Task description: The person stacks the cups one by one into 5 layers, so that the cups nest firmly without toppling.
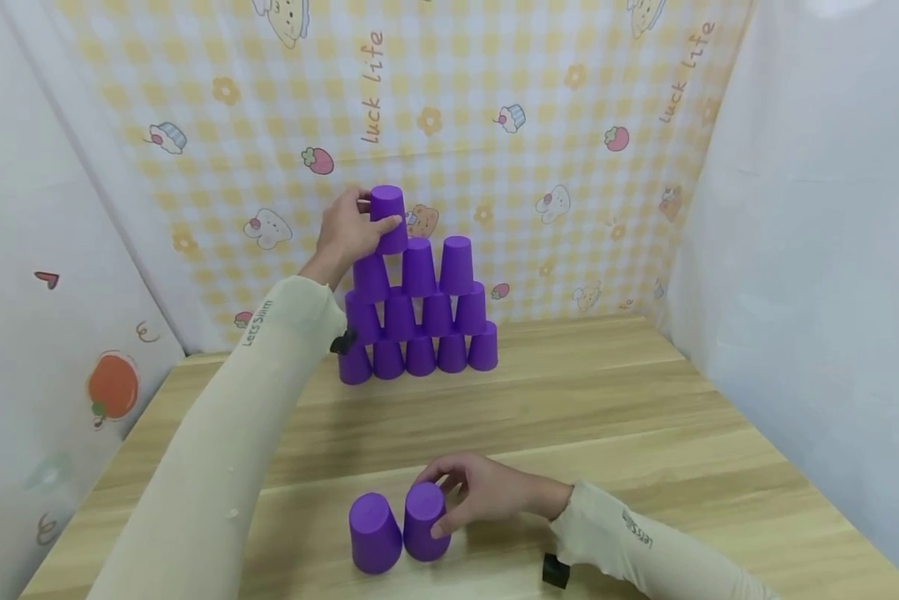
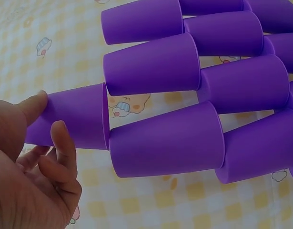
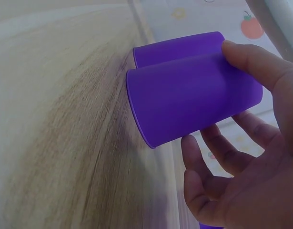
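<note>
Upside-down purple cups form a tiered wall (image 1: 419,354) at the back of the table, with several in each of the two lower rows and three in the row above. At its top left, my left hand (image 1: 347,232) grips a purple cup (image 2: 79,117) between thumb and fingers. That cup's rim meets the bases of the left cup (image 2: 167,140) and middle cup (image 2: 153,64) of the three-cup row. Near the front edge, my right hand (image 1: 490,492) holds another upside-down purple cup (image 3: 189,98) by its sides. One more purple cup (image 1: 375,537) stands just left of it.
The wooden table (image 1: 569,400) stretches between the wall of cups and the front pair. A yellow checked cloth (image 1: 494,75) hangs behind the cups. White sheets close off the left side (image 1: 37,250) and right side (image 1: 816,250).
</note>
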`<state>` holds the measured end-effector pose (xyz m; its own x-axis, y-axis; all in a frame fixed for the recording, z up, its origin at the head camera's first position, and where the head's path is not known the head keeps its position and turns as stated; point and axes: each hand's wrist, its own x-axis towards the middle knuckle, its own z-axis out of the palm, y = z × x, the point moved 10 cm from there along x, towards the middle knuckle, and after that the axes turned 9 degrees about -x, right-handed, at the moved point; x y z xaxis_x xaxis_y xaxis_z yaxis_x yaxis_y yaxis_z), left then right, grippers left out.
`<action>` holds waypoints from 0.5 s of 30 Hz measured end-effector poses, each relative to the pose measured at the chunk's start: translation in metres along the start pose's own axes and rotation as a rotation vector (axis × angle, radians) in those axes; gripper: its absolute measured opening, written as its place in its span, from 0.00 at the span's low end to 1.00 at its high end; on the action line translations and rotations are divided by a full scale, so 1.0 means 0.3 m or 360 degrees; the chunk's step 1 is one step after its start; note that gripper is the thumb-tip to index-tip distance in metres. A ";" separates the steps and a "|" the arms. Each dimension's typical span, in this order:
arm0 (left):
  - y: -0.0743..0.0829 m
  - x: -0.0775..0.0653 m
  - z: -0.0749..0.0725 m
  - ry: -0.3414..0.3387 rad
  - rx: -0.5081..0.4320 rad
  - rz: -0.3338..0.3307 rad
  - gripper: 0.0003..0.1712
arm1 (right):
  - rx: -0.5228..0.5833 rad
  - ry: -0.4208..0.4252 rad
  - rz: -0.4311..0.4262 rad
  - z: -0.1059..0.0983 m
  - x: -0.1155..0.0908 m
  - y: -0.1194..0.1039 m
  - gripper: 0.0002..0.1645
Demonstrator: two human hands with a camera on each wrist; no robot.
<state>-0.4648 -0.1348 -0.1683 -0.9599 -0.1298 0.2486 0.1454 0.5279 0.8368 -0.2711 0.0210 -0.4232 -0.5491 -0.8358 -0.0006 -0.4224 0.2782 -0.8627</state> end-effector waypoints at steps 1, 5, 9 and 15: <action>-0.003 0.001 0.002 -0.0003 0.0005 0.0005 0.38 | -0.0001 -0.0003 -0.0001 0.001 0.000 0.002 0.28; -0.006 0.002 0.002 -0.0001 0.0018 0.0025 0.38 | 0.0000 -0.0004 -0.0004 0.001 -0.001 0.009 0.28; -0.012 0.003 0.001 -0.0021 0.0029 0.0020 0.39 | 0.0004 -0.0010 -0.0003 0.003 0.001 0.011 0.28; -0.033 0.002 0.010 -0.0082 0.0084 -0.0038 0.42 | 0.0040 -0.0027 -0.0014 0.006 0.004 0.013 0.27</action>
<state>-0.4675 -0.1375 -0.1779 -0.9742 -0.1006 0.2022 0.1105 0.5688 0.8150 -0.2723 0.0203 -0.4275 -0.5331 -0.8461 -0.0011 -0.4089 0.2588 -0.8751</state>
